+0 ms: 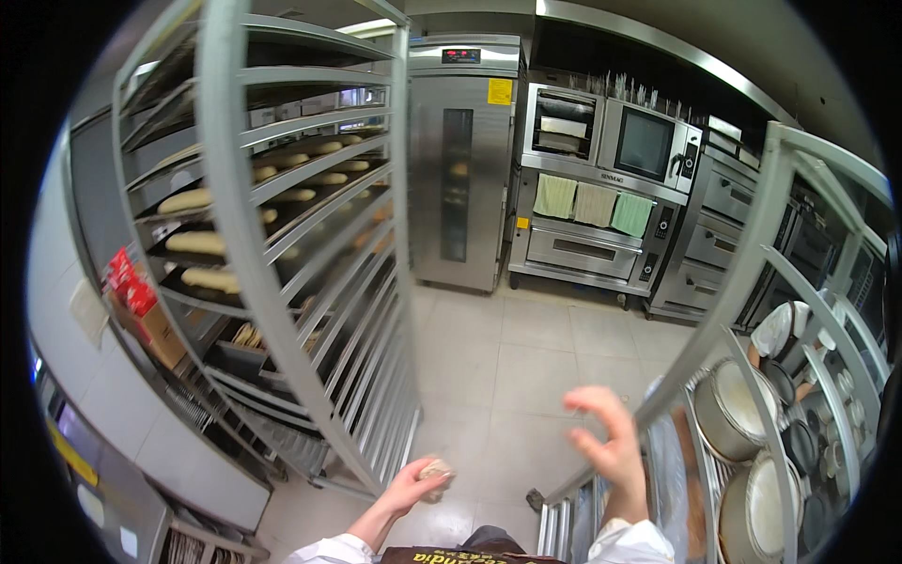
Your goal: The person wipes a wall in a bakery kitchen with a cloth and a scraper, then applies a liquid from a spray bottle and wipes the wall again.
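Observation:
My left hand is low in the middle of the view, closed around a small pale crumpled thing. It is blurred, and I cannot tell whether it is cloth or something else. My right hand is raised on the right with thumb and fingers apart, holding nothing. Close by it rises the upright of a metal rack. To the left of my left hand stands a tall metal tray rack, whose upper trays carry long pale dough pieces.
Across the tiled floor stand a steel cabinet and stacked ovens with towels hung on a rail. Round pans fill the right rack. Beyond it a person in white sleeves is partly visible. A cardboard box sits at left.

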A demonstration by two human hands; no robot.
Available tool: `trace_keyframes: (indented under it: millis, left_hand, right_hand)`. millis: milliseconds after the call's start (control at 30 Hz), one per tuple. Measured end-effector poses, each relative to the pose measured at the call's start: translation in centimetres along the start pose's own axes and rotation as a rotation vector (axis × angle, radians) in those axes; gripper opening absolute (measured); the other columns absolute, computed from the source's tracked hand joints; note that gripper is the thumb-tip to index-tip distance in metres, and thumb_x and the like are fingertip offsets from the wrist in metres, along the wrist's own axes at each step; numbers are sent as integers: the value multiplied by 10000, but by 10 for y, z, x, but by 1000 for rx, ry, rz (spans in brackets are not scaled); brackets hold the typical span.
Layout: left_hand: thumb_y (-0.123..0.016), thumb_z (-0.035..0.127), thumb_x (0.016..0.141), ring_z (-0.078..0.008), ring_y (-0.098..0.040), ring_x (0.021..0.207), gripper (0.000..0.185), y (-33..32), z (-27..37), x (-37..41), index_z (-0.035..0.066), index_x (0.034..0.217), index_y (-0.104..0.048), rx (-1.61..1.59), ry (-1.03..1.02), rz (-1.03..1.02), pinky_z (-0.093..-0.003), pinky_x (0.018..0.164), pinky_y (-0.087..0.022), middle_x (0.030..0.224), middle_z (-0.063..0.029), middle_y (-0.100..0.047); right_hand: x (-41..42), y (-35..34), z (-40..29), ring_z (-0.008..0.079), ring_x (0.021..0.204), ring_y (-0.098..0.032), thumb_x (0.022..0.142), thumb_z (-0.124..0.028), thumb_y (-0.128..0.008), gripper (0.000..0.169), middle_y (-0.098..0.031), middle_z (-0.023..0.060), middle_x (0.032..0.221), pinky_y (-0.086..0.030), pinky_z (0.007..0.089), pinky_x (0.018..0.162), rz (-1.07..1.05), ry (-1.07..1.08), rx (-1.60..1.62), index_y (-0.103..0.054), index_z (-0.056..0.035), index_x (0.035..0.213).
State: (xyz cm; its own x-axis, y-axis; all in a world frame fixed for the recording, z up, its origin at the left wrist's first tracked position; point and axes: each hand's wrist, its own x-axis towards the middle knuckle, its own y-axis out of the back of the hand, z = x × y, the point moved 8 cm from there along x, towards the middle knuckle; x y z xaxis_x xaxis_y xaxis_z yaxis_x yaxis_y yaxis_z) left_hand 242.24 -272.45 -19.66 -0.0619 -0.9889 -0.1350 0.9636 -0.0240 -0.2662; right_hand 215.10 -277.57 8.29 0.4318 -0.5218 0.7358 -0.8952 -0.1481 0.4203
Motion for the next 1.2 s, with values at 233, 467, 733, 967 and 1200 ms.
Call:
trace_keyframes:
  millis: [233, 467, 733, 967, 1200]
  left_hand:
    - [-657, 108, 938, -177, -645, 1012, 307, -19, 72, 266, 17, 1208, -543, -346, -58, -265, -335, 868, -545, 1111, -88, -647]
    - [-628, 94, 953, -187, -651, 1047, 263, 23, 121, 453, 22, 1197, -561, -392, -52, -339, -343, 908, -545, 1131, -96, -658]
    - [-632, 92, 955, -161, -609, 1148, 378, 151, 142, 680, 39, 1313, -521, -339, -78, -144, -319, 963, -510, 1232, -70, -634]
    - [-643, 163, 963, -111, -588, 1117, 408, 213, 188, 877, 60, 1335, -511, -177, -61, -121, -281, 924, -498, 1250, -30, -613]
    - [-644, 260, 970, -82, -581, 1033, 398, 388, 178, 1015, 95, 1318, -540, 101, 66, 108, -272, 824, -530, 1247, 3, -608]
  right_hand:
    - [-48, -102, 324, 369, 1361, -414, 756, -494, -814, 922, -405, 245, 1465, -383, 422, 1096, -536, -588, -348, -428, 0, 1433]
    - [47, -179, 559, 234, 1154, -604, 825, -305, -798, 642, -647, 127, 1234, -467, 341, 998, -567, -749, 322, -548, -11, 1338]
    - [181, -209, 736, 101, 975, -639, 879, -131, -750, 352, -707, 37, 1079, -518, 266, 850, -629, -1045, 540, -660, -26, 1204]
    - [300, -214, 907, 122, 977, -633, 869, -87, -728, 382, -696, 58, 1082, -508, 271, 851, -234, -1160, 670, -620, 6, 1224]
    - [461, -310, 1073, 153, 969, -642, 868, -26, -690, 385, -684, 76, 1093, -513, 291, 850, -298, -1169, 801, -588, 4, 1239]
